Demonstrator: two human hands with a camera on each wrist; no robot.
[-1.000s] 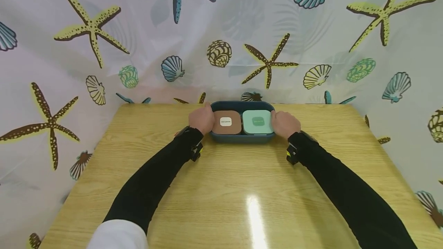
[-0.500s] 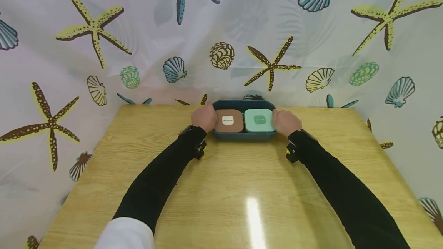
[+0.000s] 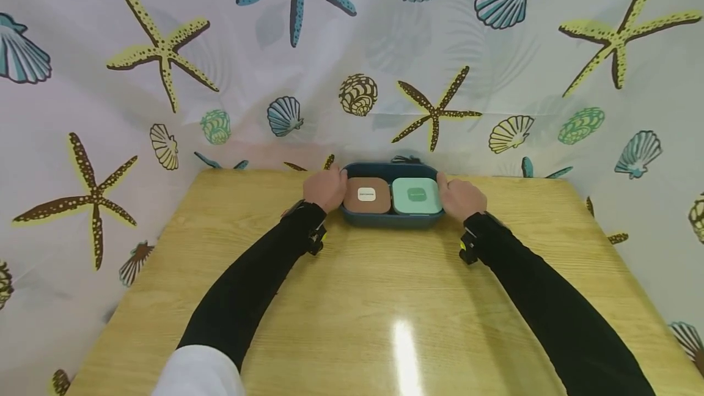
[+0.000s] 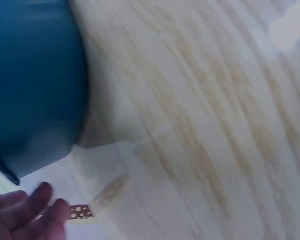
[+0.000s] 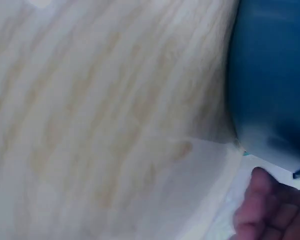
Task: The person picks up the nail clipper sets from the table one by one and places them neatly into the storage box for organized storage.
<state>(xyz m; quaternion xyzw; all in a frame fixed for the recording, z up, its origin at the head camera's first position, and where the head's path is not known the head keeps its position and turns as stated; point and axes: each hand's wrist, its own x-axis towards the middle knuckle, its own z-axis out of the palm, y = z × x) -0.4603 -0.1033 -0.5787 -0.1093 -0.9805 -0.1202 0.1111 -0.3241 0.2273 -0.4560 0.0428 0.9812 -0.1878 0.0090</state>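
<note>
A dark blue oblong bin (image 3: pixel 393 220) stands at the table's back edge. Inside lie a brown-lidded box (image 3: pixel 367 203) on the left and a mint-green-lidded box (image 3: pixel 416 206) on the right, side by side. My left hand (image 3: pixel 324 189) holds the bin's left end at the rim, thumb up top. At the right end, my right hand (image 3: pixel 463 199) holds the rim the same way. Both wrist views show blurred fingers (image 4: pixel 42 212) outside the blue wall, just below the flared lip. Whether those fingertips touch the wall is unclear.
The light wood table (image 3: pixel 352 304) carries a bright reflection near the front. Right behind the bin hangs a white cloth (image 3: pixel 319 66) printed with starfish and shells, which also closes in both sides.
The head view has shifted slightly, so the scene lies a little lower and further right. The bin and both hands stay in nearly the same place on the table.
</note>
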